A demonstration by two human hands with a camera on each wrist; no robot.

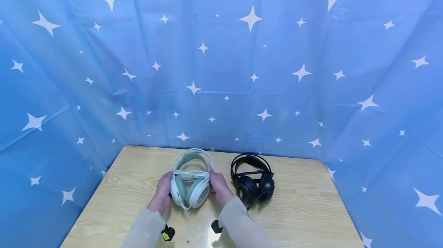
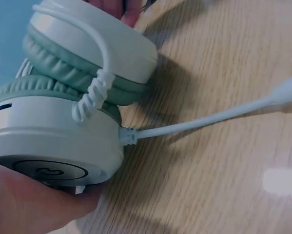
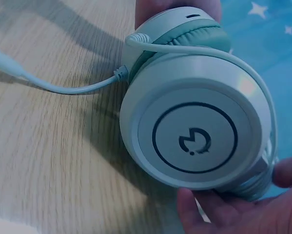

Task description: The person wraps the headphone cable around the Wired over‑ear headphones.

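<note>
A white headset [image 1: 200, 193] with mint-green ear pads and headband lies on the wooden table, its white cable [image 1: 192, 173] wound across the middle of the band. My left hand [image 1: 163, 190] grips its left side, fingers against the outside of the ear cup [image 2: 53, 131]. On the opposite side, my right hand [image 1: 219, 186] holds the other ear cup [image 3: 194, 141], with thumb and fingers about the wound cable. The microphone boom [image 2: 199, 121] sticks out toward the table's near side. Some fingertips are hidden behind the ear cups.
A black headset [image 1: 249, 188] with its cable wrapped round it lies to the right of my right hand on the table [image 1: 304, 202]. A blue curtain [image 1: 228, 67] with white stars hangs behind the table and along both sides.
</note>
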